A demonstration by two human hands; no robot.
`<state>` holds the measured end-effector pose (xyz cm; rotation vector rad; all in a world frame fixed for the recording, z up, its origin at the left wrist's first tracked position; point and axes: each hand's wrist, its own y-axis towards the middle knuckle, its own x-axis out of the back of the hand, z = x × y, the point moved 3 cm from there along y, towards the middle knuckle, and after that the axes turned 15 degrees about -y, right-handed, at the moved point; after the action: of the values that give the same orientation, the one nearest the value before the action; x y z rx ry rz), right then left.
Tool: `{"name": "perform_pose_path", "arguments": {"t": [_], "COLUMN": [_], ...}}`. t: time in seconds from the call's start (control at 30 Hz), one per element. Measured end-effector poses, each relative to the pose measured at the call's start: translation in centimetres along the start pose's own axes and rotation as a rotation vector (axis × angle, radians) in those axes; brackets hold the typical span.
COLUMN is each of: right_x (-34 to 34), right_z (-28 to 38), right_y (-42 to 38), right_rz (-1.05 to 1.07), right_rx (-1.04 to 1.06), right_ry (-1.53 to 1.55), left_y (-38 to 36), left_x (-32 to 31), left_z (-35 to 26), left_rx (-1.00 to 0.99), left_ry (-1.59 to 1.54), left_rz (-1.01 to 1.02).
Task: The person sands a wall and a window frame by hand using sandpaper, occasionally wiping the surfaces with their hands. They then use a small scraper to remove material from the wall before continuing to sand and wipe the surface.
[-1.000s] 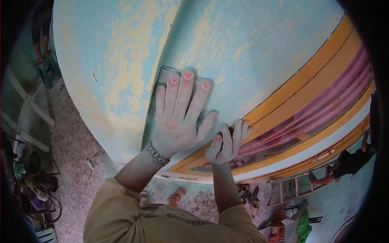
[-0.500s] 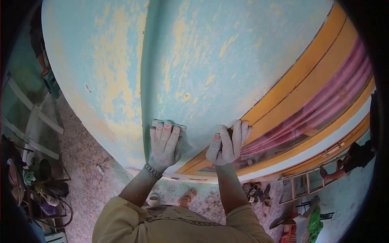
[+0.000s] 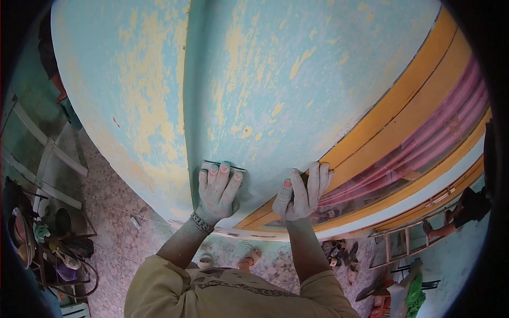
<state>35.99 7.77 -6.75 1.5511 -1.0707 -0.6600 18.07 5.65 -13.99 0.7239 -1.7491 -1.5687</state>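
A blue wall (image 3: 297, 95) with worn yellow patches fills the upper view, with a vertical ridge left of centre. My dusty left hand (image 3: 218, 192) presses a thin flat pad (image 3: 233, 167) against the wall, just right of the ridge; the pad's top edge shows above the fingertips. A bracelet (image 3: 202, 223) circles that wrist. My right hand (image 3: 303, 192), also coated in dust, rests on the corner of the orange window frame (image 3: 366, 146), fingers bent over its edge and thumb raised. Whether it holds anything is hidden.
Behind the frame is a pink curtain (image 3: 403, 164). A ladder (image 3: 405, 245) and a person's leg (image 3: 442, 230) are at the right, with shoes (image 3: 339, 253) below. Cluttered items (image 3: 63, 249) and a white wooden frame (image 3: 47, 153) stand left. Another person's leg (image 3: 58, 87) shows upper left.
My left hand and the pad have shifted slightly right and down in view. My right hand stays at the frame corner; the whole view has moved a little.
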Motion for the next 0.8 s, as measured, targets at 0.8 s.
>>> {"name": "perform_pose_path", "arguments": {"t": [0.8], "right_x": [-0.2], "right_z": [0.1], "right_y": [0.1], "right_rz": [-0.022], "right_rx": [-0.026], "right_ry": [-0.015], "left_y": [1.0], "left_x": [0.1], "left_z": [-0.3], "left_rx": [0.012], "left_ry": [0.092], "left_rz": [-0.013]}}
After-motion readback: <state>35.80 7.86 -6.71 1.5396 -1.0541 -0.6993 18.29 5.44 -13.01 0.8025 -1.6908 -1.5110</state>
